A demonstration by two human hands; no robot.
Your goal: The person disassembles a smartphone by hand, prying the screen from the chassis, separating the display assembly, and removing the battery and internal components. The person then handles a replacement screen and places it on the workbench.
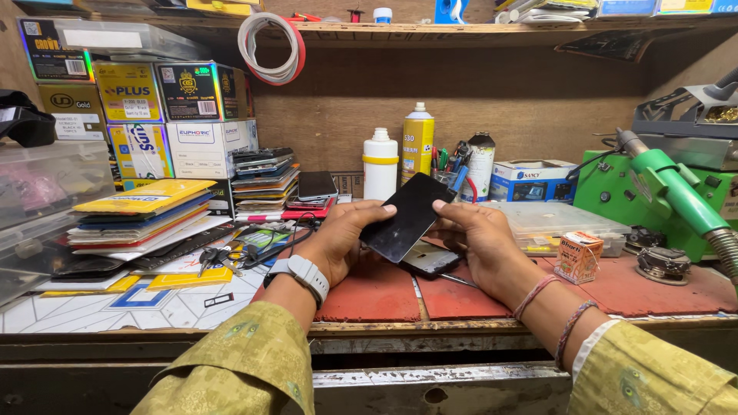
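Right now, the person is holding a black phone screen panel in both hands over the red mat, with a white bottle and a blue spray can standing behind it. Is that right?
Nearly. The spray can is yellow, not blue, as the head view shows. The rest holds: the left hand and right hand hold the black phone screen panel over the red mat, with the white bottle standing behind it.

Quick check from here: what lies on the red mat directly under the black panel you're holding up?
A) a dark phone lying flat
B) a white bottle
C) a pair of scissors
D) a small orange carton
A: a dark phone lies flat on the red mat just beneath the black panel, which the left hand and right hand hold tilted between them.
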